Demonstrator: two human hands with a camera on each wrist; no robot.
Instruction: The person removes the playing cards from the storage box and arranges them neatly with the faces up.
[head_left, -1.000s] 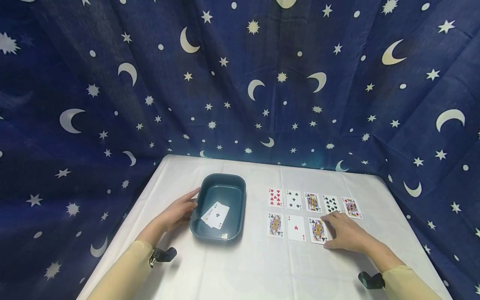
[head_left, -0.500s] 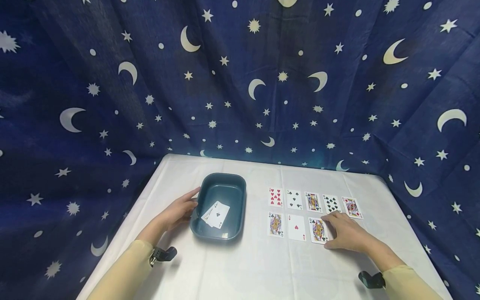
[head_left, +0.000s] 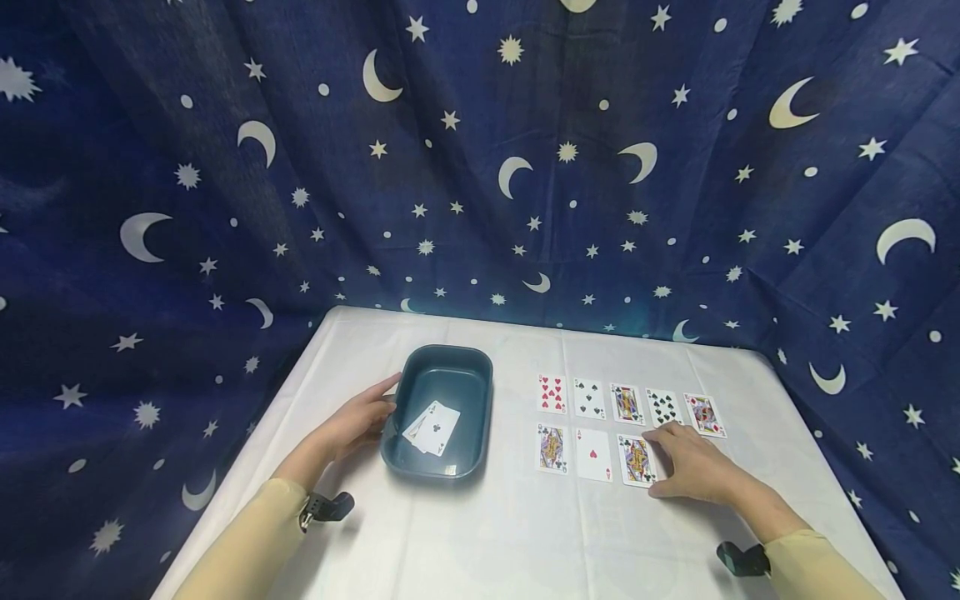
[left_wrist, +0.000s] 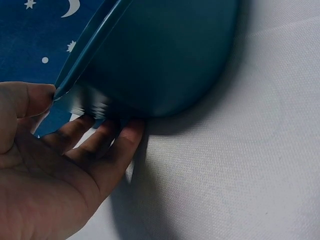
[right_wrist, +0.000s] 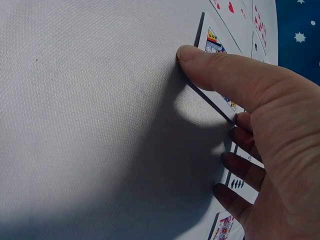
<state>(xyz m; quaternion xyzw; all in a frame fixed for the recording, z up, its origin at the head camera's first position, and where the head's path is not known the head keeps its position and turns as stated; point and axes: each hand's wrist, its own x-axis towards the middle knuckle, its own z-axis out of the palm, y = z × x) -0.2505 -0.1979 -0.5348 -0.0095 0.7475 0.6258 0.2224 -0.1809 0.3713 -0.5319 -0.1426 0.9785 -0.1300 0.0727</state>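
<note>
In the head view my left hand (head_left: pixel 360 423) holds the left side of a dark teal tray (head_left: pixel 480 400). The left wrist view shows the thumb at the tray's rim (left_wrist: pixel 90 55) and other fingers against the outside wall. Inside the tray lie a few overlapping playing cards, an ace of clubs (head_left: pixel 436 428) on top. My right hand (head_left: pixel 693 463) pinches a black-suited face card (head_left: pixel 636 459) by its right edge, at the right end of the near row. In the right wrist view the thumb presses that card's edge (right_wrist: pixel 212 102); its far side is hidden.
Left of the held card lie an ace of hearts (head_left: pixel 593 456) and another face card (head_left: pixel 552 450). Behind runs a row of several cards, from a red heart card (head_left: pixel 551 394) to a red face card (head_left: pixel 703 415). White cloth covers the table (head_left: pixel 510 542); a starry curtain (head_left: pixel 450 167) hangs behind.
</note>
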